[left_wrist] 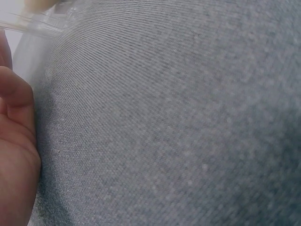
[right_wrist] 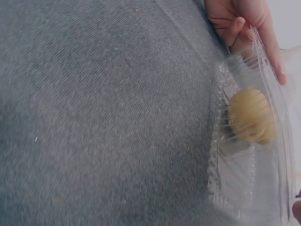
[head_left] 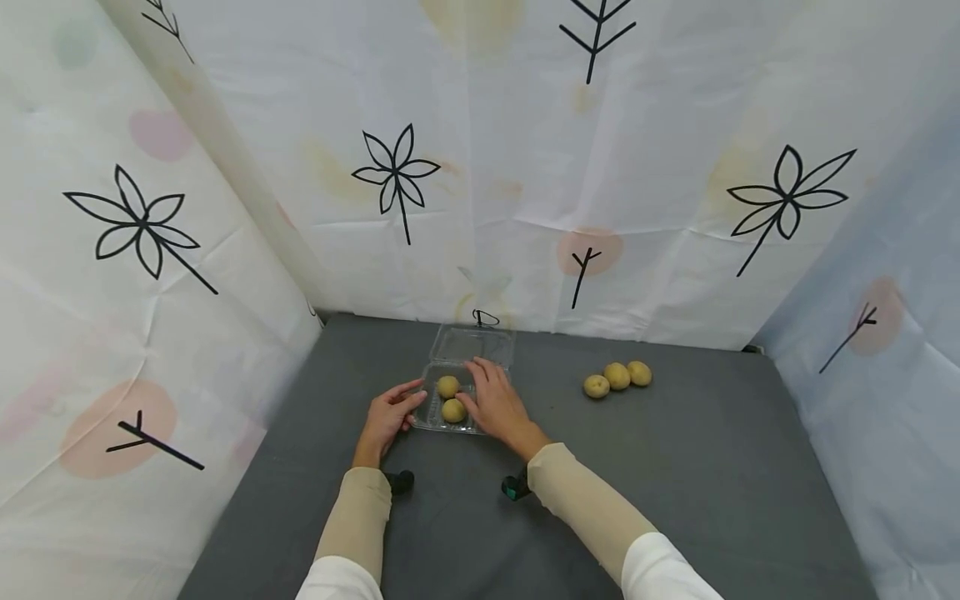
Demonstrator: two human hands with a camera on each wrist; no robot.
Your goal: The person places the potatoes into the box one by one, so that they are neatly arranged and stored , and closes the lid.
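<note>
A clear plastic clamshell container point(head_left: 429, 427) lies on the table with its lid point(head_left: 468, 342) folded back, away from the person. Inside, toward the left, sit two small yellow potatoes, a far one point(head_left: 447, 387) and a near one point(head_left: 453, 411). My left hand point(head_left: 388, 417) holds the container's left edge, its thumb and fingers around the rim point(right_wrist: 282, 94). Over the right part of the container, my right hand point(head_left: 498, 404) reaches with fingers extended and thumb beside the near potato. What lies beneath that palm is hidden.
Three more potatoes point(head_left: 617, 376) rest in a slanting row on the grey table point(head_left: 675, 467), right of the container. Patterned white cloth point(head_left: 510, 167) hangs behind the table and along both sides.
</note>
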